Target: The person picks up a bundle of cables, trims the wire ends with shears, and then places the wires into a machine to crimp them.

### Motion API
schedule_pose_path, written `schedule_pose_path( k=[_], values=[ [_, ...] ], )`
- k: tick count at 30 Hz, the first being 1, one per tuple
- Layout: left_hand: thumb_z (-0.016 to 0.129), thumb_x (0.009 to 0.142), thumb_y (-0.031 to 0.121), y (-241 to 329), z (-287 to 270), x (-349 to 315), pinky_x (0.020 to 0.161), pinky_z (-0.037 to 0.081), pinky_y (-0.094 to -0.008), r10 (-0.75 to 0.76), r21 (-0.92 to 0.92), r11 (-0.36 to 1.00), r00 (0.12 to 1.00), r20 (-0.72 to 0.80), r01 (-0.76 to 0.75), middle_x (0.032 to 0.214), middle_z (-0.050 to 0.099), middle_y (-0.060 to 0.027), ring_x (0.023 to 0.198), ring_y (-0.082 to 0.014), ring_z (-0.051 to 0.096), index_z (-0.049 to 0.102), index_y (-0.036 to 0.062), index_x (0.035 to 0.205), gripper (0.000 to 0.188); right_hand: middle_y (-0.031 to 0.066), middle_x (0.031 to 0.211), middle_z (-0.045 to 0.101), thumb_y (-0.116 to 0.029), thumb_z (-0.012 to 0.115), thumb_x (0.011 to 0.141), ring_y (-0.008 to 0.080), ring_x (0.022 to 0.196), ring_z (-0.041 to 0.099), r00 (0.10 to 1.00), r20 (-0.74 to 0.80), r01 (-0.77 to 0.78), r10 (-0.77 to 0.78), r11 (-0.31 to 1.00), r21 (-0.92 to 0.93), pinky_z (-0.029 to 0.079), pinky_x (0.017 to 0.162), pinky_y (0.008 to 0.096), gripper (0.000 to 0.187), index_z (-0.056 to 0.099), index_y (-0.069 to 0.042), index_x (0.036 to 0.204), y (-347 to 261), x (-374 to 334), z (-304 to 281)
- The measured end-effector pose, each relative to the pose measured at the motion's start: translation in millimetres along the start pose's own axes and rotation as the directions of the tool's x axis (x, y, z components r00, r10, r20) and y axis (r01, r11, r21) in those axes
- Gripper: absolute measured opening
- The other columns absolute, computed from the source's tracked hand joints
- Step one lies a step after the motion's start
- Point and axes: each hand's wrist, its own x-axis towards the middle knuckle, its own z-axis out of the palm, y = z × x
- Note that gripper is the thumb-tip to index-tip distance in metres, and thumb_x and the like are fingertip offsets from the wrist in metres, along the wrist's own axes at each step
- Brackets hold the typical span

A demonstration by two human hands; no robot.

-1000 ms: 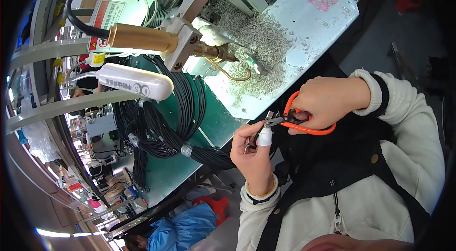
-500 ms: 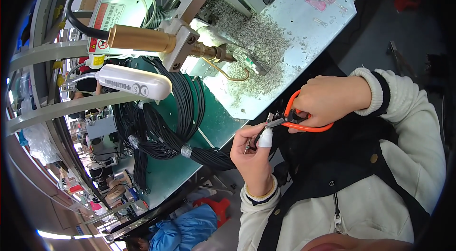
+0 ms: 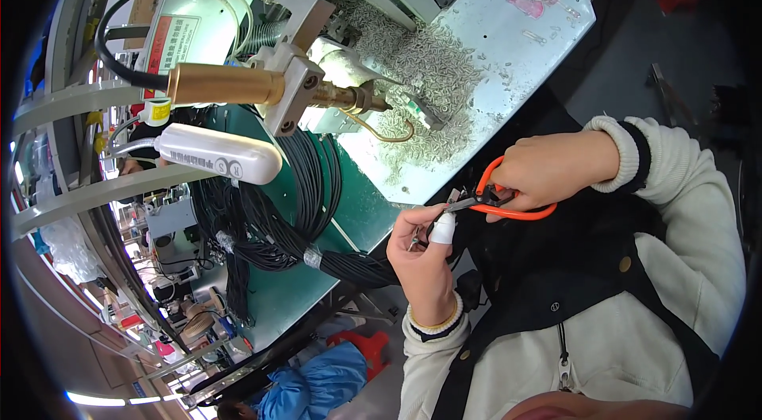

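My right hand (image 3: 540, 170) is closed round orange-handled scissors (image 3: 528, 215). Their short grey blades point left and meet the tip of what my left hand (image 3: 421, 265) pinches. That looks like a thin black cable (image 3: 431, 228) with small metal pieces at its end, partly hidden by the fingers. A white cover (image 3: 443, 229) wraps one digit of my left hand. Whether the blades are fully together is too small to tell. Both hands are in front of my dark apron, just off the bench's near edge.
A soldering machine with a brass-coloured barrel (image 3: 226, 85) stands over a pale plate (image 3: 508, 63) strewn with small metal pieces (image 3: 444, 78). Coiled black cables (image 3: 278, 229) lie on the green bench (image 3: 298, 297). A white lamp (image 3: 222, 154) hangs beside them. Someone in blue (image 3: 317, 384) is beyond.
The view has shifted slightly, so the machine and lamp appear a little further left and lower. Both hands keep almost the same pose, with the scissors still at the cable's tip.
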Motion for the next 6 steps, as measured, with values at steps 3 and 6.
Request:
schedule_pose_path(
  k=[3, 6],
  values=[
    [0.058, 0.078, -0.001, 0.3, -0.7, 13.6, 0.044, 0.026, -0.015, -0.08, 0.006, 0.997, 0.996, 0.041, 0.08, 0.075, 0.056, -0.0009, 0.053, -0.0011, 0.038, 0.056, -0.0002, 0.088, 0.009, 0.0142, 0.052, 0.049, -0.034, 0.058, 0.082, 0.0292, 0.045, 0.049, 0.996, -0.083, -0.019, 0.028, 0.994, 0.107, 0.039, 0.046, 0.0353, 0.041, 0.051, 0.002, 0.064, 13.3, 1.1, 6.8],
    [0.054, 0.081, 0.001, -6.7, -10.5, 44.2, 0.044, 0.026, -0.0151, -0.18, -0.217, 0.947, 0.95, 0.257, 0.238, 0.073, 0.055, -0.0004, 0.051, -0.0016, 0.037, 0.053, -0.0001, 0.097, 0.017, 0.0144, 0.053, 0.052, -0.031, 0.059, 0.082, 0.0264, 0.045, 0.051, 0.976, -0.194, -0.041, 0.1, 0.958, 0.285, 0.04, 0.047, 0.0353, 0.036, 0.054, 0.002, 0.07, 27.4, 1.8, 14.1]
  ],
)
